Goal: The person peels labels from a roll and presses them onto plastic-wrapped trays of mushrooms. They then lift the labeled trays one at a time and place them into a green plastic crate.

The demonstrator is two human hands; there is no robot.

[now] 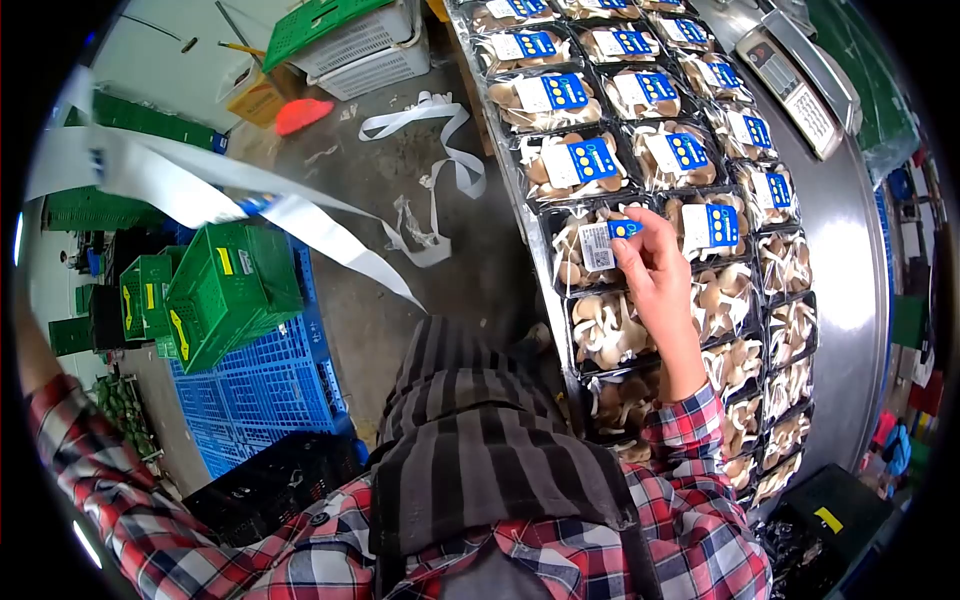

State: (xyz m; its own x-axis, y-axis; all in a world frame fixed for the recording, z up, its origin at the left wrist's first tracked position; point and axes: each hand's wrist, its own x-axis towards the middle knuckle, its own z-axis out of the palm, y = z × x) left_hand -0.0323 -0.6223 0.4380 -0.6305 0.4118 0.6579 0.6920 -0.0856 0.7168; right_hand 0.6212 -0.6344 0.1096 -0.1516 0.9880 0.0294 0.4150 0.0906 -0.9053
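Note:
My right hand (655, 268) is over the packed mushrooms, thumb and forefinger closed on the blue end of a label (598, 246). This label, white and blue with a printed code, lies against the film of a mushroom pack (566, 262) in the left column. Just below it sits an unlabelled mushroom pack (608, 330). Beside the hand, another mushroom pack (690, 212) bears a blue-and-white label. On the left only my bare wrist and plaid sleeve show; my left hand is cut off by the dark edge. A long white label strip (300, 225) hangs across that side.
Rows of mushroom packs cover the steel table (850, 260), the far ones labelled, the near ones plain. A scale (790, 85) stands at the far right. Green crates (225, 290) rest on a blue pallet (240, 400) at left. White backing strip (455, 155) litters the floor.

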